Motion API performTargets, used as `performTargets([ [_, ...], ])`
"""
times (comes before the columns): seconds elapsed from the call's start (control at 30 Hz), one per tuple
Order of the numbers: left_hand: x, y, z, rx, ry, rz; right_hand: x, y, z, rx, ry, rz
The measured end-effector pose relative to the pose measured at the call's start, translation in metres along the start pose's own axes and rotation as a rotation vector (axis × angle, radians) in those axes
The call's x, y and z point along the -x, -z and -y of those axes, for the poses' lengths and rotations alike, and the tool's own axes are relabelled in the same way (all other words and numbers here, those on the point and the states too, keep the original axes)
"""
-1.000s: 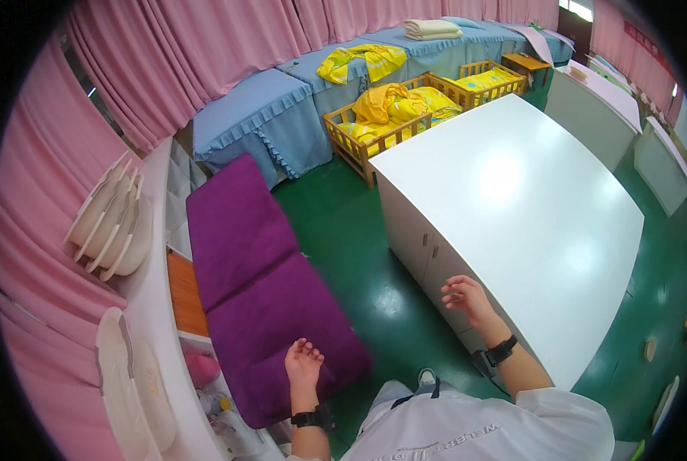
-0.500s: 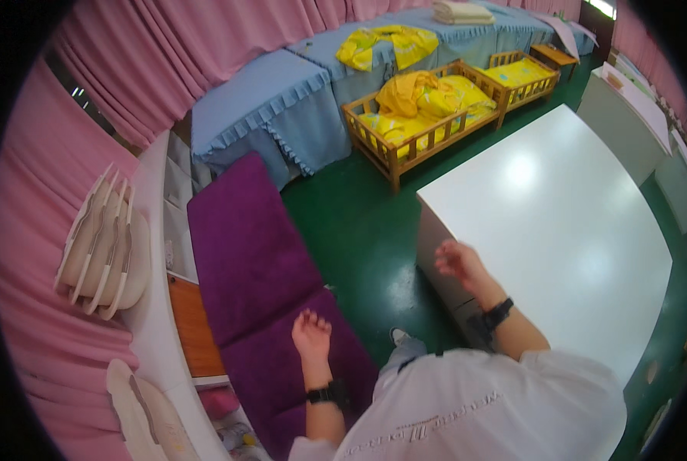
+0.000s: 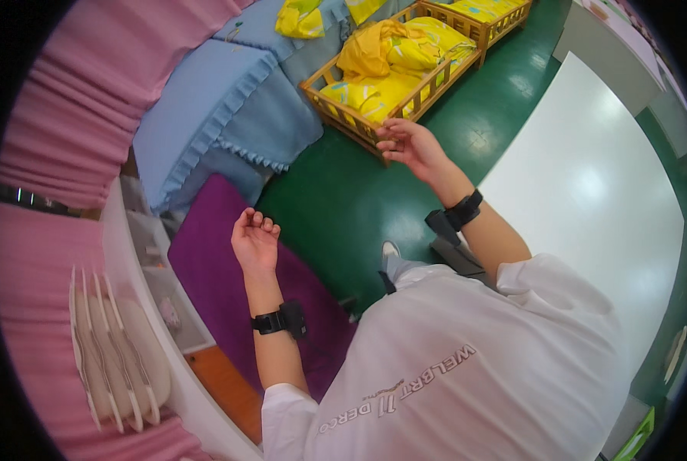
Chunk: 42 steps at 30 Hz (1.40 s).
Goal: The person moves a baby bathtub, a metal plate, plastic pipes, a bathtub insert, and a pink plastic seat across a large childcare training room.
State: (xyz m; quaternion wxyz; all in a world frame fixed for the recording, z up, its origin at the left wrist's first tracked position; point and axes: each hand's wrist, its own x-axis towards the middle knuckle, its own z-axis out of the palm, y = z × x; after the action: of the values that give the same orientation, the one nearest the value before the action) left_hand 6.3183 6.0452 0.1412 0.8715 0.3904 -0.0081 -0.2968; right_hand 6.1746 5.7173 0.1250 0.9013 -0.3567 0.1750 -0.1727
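Observation:
My left hand [image 3: 256, 240] is raised over the purple padded mat [image 3: 220, 253], palm up with loosely curled fingers and nothing in it. Farther forward, my right hand [image 3: 413, 146] reaches out with its fingers apart and bent, also holding nothing. In the picture it overlaps the near corner of a small wooden bed [image 3: 356, 123]; whether it touches the frame I cannot tell. Rumpled yellow patterned bedding [image 3: 436, 46] and an orange-yellow cloth [image 3: 374, 52] lie in that bed. Each of my wrists carries a black strapped device.
A white table [image 3: 589, 192] stands on my right. On my left runs a white shelf unit [image 3: 147, 230] with a stack of pale curved chairs or seats [image 3: 117, 353] on it. Ahead are blue-draped beds [image 3: 197, 100], and the floor [image 3: 320, 192] is green.
My body has moved forward, so the wooden bed and blue drapes sit closer. Both hands have risen and reach farther ahead; the right has left the table's edge.

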Motion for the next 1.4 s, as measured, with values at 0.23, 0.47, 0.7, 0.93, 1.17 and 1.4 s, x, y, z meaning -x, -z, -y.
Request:
performTargets([
  [0.23,-0.203,-0.061,-0.024,0.076,0.162,0.173,-0.142,-0.011,0.031,-0.011,0.056,-0.131],
  [0.47,-0.412,-0.181,0.006,0.098,0.366,0.443,-0.227,0.033,0.081,-0.008,0.220,-0.327],
  [0.7,-0.544,-0.313,0.098,-0.012,0.588,0.628,-0.235,0.108,0.128,-0.133,0.421,-0.751],
  [0.93,-0.617,-0.400,0.243,-0.206,0.761,0.757,-0.222,0.184,0.162,-0.220,0.638,-0.985],
  [1.17,-0.675,-0.465,0.418,-0.368,0.788,0.568,-0.212,0.337,0.247,-0.291,0.666,-1.125],
  [1.4,-0.711,-0.597,0.497,-0.315,0.711,0.418,-0.250,0.478,0.433,-0.252,0.573,-1.081],
])
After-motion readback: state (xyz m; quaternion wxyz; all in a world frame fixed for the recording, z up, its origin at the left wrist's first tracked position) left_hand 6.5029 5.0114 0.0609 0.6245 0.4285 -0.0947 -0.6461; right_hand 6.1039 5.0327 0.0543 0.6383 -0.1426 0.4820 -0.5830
